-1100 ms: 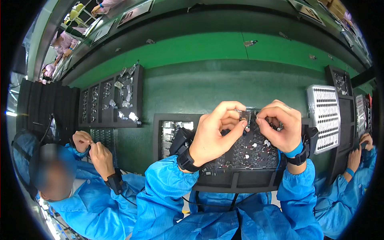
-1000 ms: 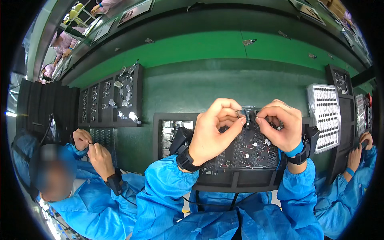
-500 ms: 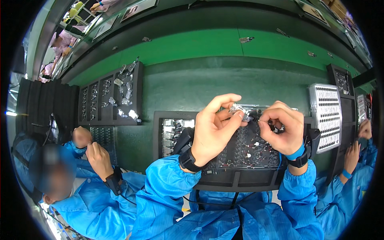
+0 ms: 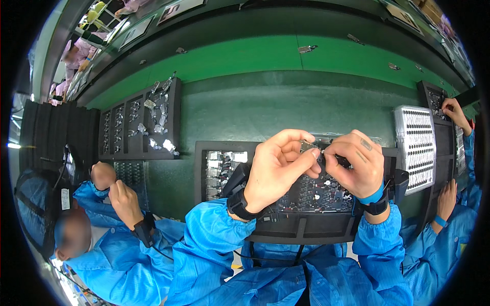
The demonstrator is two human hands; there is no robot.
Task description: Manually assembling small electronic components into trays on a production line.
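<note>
Thumb and fingers of my left hand [image 4: 279, 166] are closed on a small silvery metal part [image 4: 307, 146], now mostly covered by the fingertips. My right hand [image 4: 357, 162] meets it from the right in a pinch, its fingertips beside the part; what they hold is too small and hidden to name. Both hands hover over a tray of many tiny dark pieces [image 4: 314, 196], with a few white and red bits among them. That tray rests in a black foam tray [image 4: 322, 228], whose left compartment holds several silvery metal parts [image 4: 217, 171].
At left stands another black foam tray [image 4: 176, 120] with metal parts, near a co-worker's hand [image 4: 127, 204]. A white tray with rows of black dots [image 4: 416, 150] lies at right. Beyond it, another co-worker's hand [image 4: 457, 116] reaches into a foam tray. Loose parts dot the green strip [image 4: 245, 55].
My right hand has moved slightly left, closer to my left fingertips, and the silvery part shows less. At right, a co-worker's hand has moved up to the far foam tray.
</note>
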